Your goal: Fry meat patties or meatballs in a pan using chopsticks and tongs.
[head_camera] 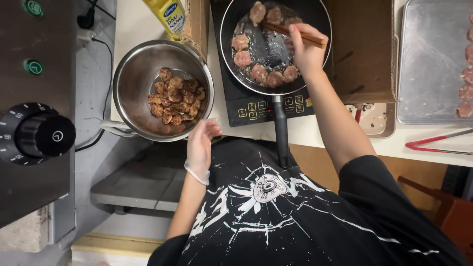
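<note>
**Chopsticks over the frying pan, gloved hand by the bowl**

Head view: the right hand reaches out over a black frying pan that sits on a dark induction cooktop. Its fingers are closed around a pair of wooden chopsticks, whose tips point toward the far left part of the pan, close to a meat patty there. Round pinkish-brown meat patties lie along the pan's left and near edge in sizzling oil, with more at the far rim. The pan's long black handle points back toward the person's body.

The left hand wears a thin clear glove and hangs near the table edge, just below a large steel bowl. Its fingers are loosely curled and hold nothing; the fingertips are close to the bowl's near rim, though I cannot tell whether they touch it. Inside the bowl lies a heap of browned, cooked patties.

A yellow oil bottle stands behind the bowl. To the right, a metal tray carries raw patties along its right edge, and red-handled tongs lie on the table in front of it. At far left, a dark appliance with a black dial stands.
</note>
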